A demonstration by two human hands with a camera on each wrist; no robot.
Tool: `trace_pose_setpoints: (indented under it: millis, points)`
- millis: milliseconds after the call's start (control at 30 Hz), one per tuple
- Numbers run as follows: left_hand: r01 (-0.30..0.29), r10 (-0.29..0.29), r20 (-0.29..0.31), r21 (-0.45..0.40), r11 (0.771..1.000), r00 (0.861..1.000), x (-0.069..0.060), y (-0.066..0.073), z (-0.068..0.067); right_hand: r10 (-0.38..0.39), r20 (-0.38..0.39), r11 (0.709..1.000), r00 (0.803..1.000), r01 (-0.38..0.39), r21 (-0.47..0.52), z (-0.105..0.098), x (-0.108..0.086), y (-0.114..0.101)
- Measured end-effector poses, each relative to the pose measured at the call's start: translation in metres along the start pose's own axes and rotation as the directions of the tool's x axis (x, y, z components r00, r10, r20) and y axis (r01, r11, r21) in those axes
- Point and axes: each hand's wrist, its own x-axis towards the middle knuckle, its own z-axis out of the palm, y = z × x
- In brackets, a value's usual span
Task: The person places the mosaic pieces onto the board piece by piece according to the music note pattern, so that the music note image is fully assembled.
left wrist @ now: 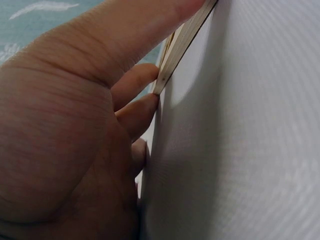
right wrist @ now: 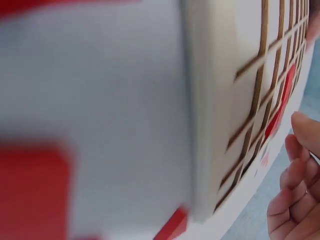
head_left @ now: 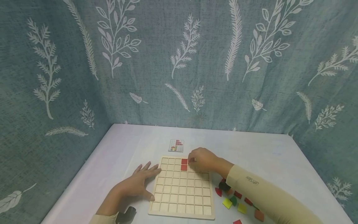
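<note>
A wooden grid board point(head_left: 183, 199) lies on the table. Two red square tiles point(head_left: 184, 165) sit in neighbouring cells near its far edge, one beyond the other. My left hand point(head_left: 137, 183) is spread at the board's left side, thumb and fingertips touching the edge; the left wrist view shows fingers against the board's wooden rim point(left wrist: 172, 62). Over the far right cells is my right hand point(head_left: 202, 160), its fingers bent just right of the red tiles. In the right wrist view its thumb and curled fingers point(right wrist: 295, 200) show, but whether a piece is between the fingertips is unclear.
A small pattern card point(head_left: 176, 145) lies beyond the board. Right of it are scattered loose pieces: yellow squares point(head_left: 227, 203), a green piece point(head_left: 233, 200), a red quarter-round point(head_left: 218, 192) and several others, some under the right sleeve point(head_left: 263, 189). A patterned curtain point(head_left: 156, 77) hangs behind the table.
</note>
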Motion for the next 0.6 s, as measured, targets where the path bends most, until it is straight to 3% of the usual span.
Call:
trace_pose_setpoints:
  millis: [133, 400, 600]
  points:
    - [0.012, -0.012, 0.001, 0.000, 1.000, 1.000, 0.000, 0.000, 0.000, 0.029, 0.008, 1.000, 1.000, -0.029, -0.001, -0.008, -0.011, 0.012]
    - [0.000, 0.000, 0.001, -0.004, 1.000, 1.000, 0.000, -0.002, 0.000, 0.188, 0.032, 0.982, 0.982, -0.188, -0.011, -0.020, -0.035, 0.037]
    - [-0.002, 0.002, 0.000, -0.005, 1.000, 1.000, 0.001, -0.003, 0.001, 0.220, 0.006, 0.974, 0.975, -0.220, -0.052, -0.029, -0.057, 0.051]
